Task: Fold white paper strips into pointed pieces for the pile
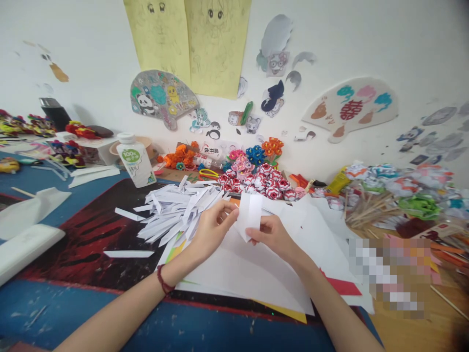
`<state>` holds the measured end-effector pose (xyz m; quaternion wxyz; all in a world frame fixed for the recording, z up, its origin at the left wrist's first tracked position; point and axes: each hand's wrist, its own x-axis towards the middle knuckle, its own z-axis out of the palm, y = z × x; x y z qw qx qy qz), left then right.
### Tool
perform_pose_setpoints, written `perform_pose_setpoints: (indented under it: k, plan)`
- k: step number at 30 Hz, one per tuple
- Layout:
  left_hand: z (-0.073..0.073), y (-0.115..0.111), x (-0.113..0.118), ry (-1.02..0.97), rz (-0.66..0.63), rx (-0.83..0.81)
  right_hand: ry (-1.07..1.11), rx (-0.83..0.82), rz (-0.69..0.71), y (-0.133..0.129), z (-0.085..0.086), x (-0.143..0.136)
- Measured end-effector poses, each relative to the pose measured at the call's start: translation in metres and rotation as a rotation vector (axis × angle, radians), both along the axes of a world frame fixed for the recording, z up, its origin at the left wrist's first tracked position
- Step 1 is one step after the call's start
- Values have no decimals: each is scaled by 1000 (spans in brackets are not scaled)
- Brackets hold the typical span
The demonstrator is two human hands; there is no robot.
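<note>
A small folded piece of white paper (252,209) is held up between both hands above white sheets. My left hand (216,222) pinches its left edge, thumb against fingers, with a dark red band on that wrist. On the lower right side, my right hand (269,233) grips the same piece between thumb and fingers. A crease runs down the paper. Left of the hands lies a heap of folded white paper strips (176,208), and a single folded strip (129,254) rests nearer to me. Under my hands spread large white paper sheets (238,271), with coloured sheets partly covered beneath.
A white bottle (136,160) stands behind the strips. Paper flowers (269,181) crowd the back by the wall. At right are wooden sticks (377,208) and wrapped flowers (421,205). A white device (29,249) lies at left on the blue table (47,313), beside a dark red mat (91,234).
</note>
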<state>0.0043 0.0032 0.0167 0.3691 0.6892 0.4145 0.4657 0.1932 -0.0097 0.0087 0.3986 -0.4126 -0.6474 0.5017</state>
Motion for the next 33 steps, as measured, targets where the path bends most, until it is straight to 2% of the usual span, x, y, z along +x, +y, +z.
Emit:
perform_pose_setpoints:
  k: [9, 15, 22, 26, 30, 33]
  plan:
    - [6, -9, 4, 202, -65, 45, -56, -13, -92, 0, 3, -3]
    - [3, -8, 3, 226, 78, 115, -232, -46, -49, -2, 1, -4]
    - [-2, -13, 3, 480, 145, 298, -183, 85, -129, -3, 2, -8]
    - [-4, -13, 0, 454, 247, 412, -222, 118, -131, -4, 0, -9]
    - [-5, -14, -1, 489, 264, 573, -232, 126, -142, -5, -1, -11]
    - [-5, -14, 0, 499, 285, 545, -211, 110, -154, -5, 1, -10]
